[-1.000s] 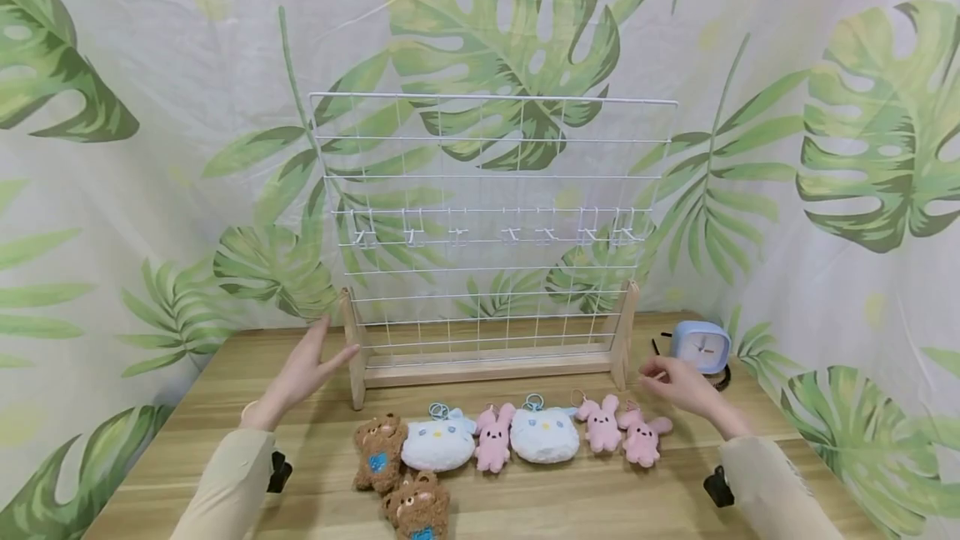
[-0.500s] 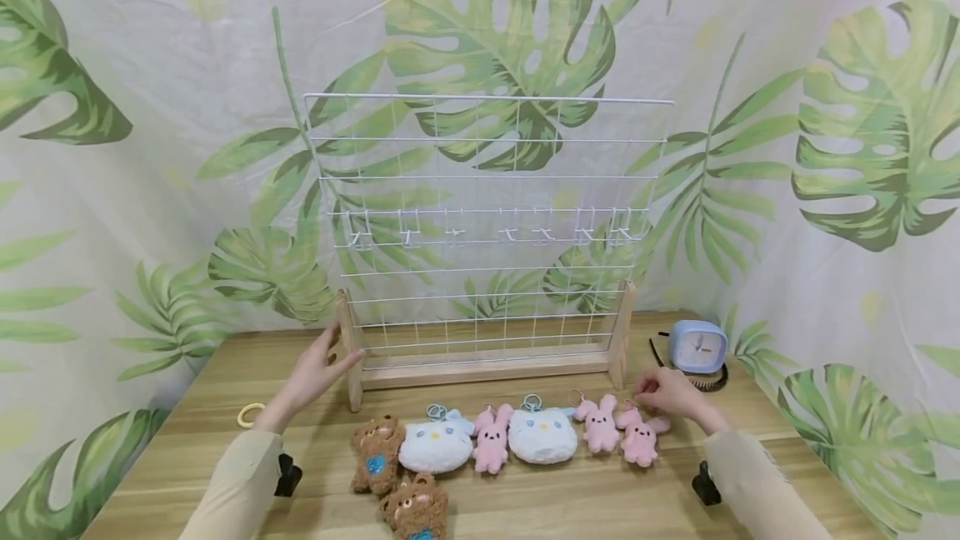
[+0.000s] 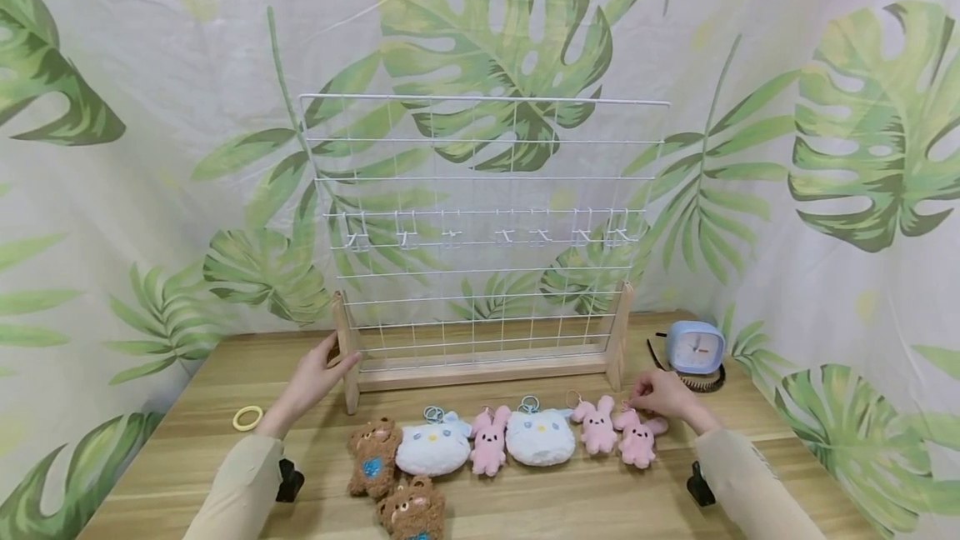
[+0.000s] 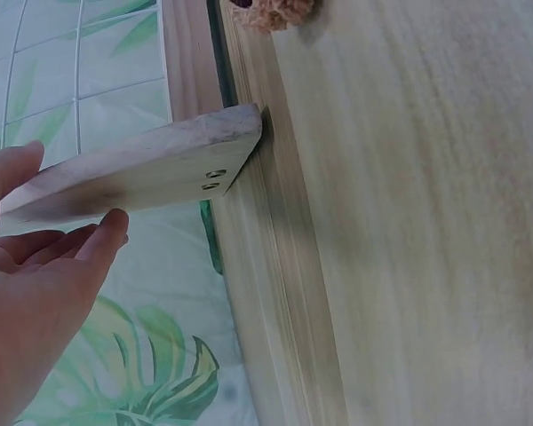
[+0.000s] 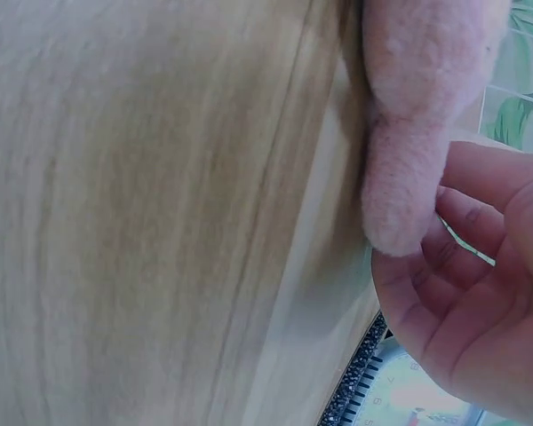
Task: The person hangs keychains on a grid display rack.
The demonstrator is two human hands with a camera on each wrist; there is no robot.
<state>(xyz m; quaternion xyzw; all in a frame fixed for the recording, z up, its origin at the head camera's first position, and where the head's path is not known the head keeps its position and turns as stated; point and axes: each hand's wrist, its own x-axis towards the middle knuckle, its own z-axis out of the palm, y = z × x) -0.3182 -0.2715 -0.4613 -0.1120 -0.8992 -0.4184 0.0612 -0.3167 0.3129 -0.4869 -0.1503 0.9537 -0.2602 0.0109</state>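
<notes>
A white wire grid rack with wooden feet and a row of hooks stands on the table. My left hand grips its left wooden upright, thumb on one side and curled fingers on the other. My right hand pinches at the top of the rightmost pink bunny keychain, where its ring is hidden by the fingers. In the right wrist view, those fingertips lie behind the bunny's fuzzy ear. Beside it are another pink bunny keychain and a white plush face keychain.
Further left lie a third pink bunny, a second white plush and two brown bears. A yellow ring lies near my left forearm. Behind my right hand stands a blue alarm clock with a dark coiled cord.
My left hand has come in against the rack's left upright, uncovering the yellow ring. My right hand has moved left and down to the top of the rightmost bunny.
</notes>
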